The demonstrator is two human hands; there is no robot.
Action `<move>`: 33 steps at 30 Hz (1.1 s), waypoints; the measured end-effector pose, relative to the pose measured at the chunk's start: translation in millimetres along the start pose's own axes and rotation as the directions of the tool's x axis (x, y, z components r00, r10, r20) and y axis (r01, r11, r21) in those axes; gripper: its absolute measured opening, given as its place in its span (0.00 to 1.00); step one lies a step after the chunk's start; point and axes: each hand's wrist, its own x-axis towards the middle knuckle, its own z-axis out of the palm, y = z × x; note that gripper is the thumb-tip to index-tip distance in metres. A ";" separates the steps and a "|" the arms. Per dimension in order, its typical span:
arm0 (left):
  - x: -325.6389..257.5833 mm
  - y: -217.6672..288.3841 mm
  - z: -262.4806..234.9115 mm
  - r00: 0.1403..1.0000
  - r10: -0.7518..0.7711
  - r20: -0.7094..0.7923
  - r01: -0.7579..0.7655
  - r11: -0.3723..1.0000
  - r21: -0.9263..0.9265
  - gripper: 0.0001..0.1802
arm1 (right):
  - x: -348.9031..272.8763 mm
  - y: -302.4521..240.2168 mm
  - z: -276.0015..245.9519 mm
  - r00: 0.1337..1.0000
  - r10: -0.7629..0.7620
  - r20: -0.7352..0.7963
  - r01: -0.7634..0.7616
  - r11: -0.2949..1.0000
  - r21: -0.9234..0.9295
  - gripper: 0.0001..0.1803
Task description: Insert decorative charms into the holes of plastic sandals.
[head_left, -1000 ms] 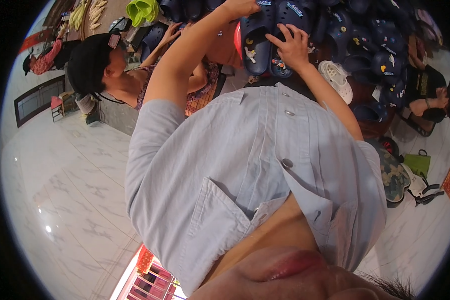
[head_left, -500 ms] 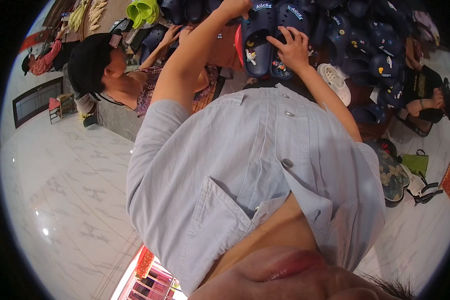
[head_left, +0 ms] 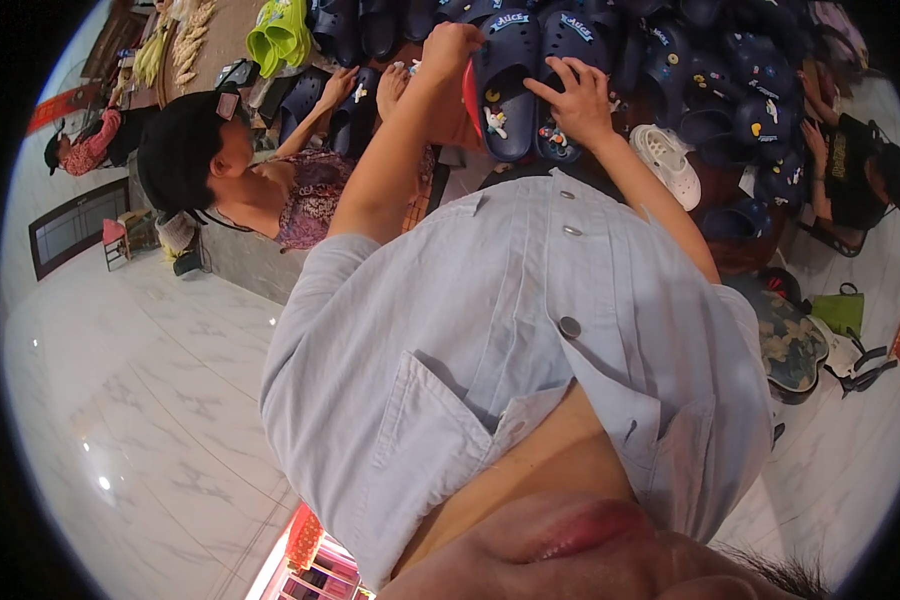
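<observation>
1. The left hand (head_left: 450, 45) is closed around the edge of a navy clog (head_left: 505, 90) decorated with small charms, far in the scene.
2. The right hand (head_left: 575, 100) lies with spread fingers on a second navy clog (head_left: 560, 60) just beside the first.
3. More navy clogs (head_left: 710, 90) pile to the right, around a white clog (head_left: 665, 160).
4. A person in a black cap (head_left: 180, 150) sits at the left.

Navy clogs (head_left: 505, 95) carry coloured charms, beside a white clog (head_left: 667, 160) and lime-green clogs (head_left: 280, 35).
</observation>
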 end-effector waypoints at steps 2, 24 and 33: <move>-8.5 -4.6 14.1 0.995 -0.097 -0.003 0.096 0.995 -0.029 0.08 | 0.6 -1.7 -0.6 1.000 0.008 0.010 -0.008 1.000 0.007 0.30; -44.5 13.1 29.3 0.930 0.037 -0.365 -0.041 0.999 -0.004 0.12 | -0.3 -1.6 -0.5 1.000 0.001 -0.013 0.000 0.999 0.032 0.28; -50.5 18.5 12.4 0.981 0.152 -0.118 -0.100 0.925 0.366 0.24 | 0.5 -0.8 0.0 1.000 0.013 0.000 -0.013 1.000 0.013 0.29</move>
